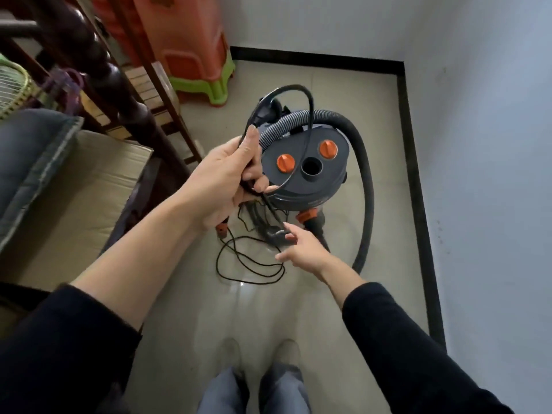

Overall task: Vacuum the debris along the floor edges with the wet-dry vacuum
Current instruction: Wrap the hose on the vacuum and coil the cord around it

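Note:
The wet-dry vacuum (310, 186) stands on the tiled floor ahead of me, a grey drum whose lid carries two orange knobs and an open round port. Its black hose (366, 186) arcs from the top round the right side down to the floor. My left hand (227, 180) grips the black power cord (298, 94), raised in front of the lid, with the cord looping above it. More cord lies in loose coils on the floor (254, 264). My right hand (301, 249) reaches low beside the drum's base, fingers spread, touching the hanging strands.
White walls with a black skirting strip (418, 204) close the corner behind and to the right. Orange and green stacked plastic stools (191, 55) stand at the back. Dark wooden furniture (119, 85) and a cardboard box (83, 186) crowd the left. My feet show at the bottom.

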Tool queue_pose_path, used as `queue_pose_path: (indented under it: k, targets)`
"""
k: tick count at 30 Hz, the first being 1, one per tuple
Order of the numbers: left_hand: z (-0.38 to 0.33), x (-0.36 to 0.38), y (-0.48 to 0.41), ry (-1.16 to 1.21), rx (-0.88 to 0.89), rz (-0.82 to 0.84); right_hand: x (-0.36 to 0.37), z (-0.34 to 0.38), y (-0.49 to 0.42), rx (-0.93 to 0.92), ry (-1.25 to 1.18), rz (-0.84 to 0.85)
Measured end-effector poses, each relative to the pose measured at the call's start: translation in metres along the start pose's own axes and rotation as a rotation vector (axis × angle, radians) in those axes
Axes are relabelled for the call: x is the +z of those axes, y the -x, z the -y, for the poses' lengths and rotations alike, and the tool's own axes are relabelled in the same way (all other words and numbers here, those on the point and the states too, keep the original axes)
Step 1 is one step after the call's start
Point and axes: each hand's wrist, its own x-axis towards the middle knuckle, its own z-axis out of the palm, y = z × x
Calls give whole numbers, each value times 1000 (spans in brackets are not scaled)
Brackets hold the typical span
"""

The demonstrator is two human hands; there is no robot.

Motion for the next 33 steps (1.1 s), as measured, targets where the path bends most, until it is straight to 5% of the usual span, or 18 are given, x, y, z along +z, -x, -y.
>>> queue_pose_path:
  k: [5, 13, 19, 24, 33]
  targets:
    - [-57, -8, -5, 75, 50, 53, 42, 5, -33, -235, 87, -110]
    - [-75, -74, -40, 60, 31, -78, -3, 34, -69, -154, 210, -455]
    - [-38, -97, -83, 123, 1, -163, -23, 88, -121, -207, 721, -663]
    - [9, -120, -122, 147, -48, -233, -4, 93, -174, -299, 1266, -595]
    - [64, -138, -144, 213, -162, -278, -1, 69, -213, -262, 1746, -663]
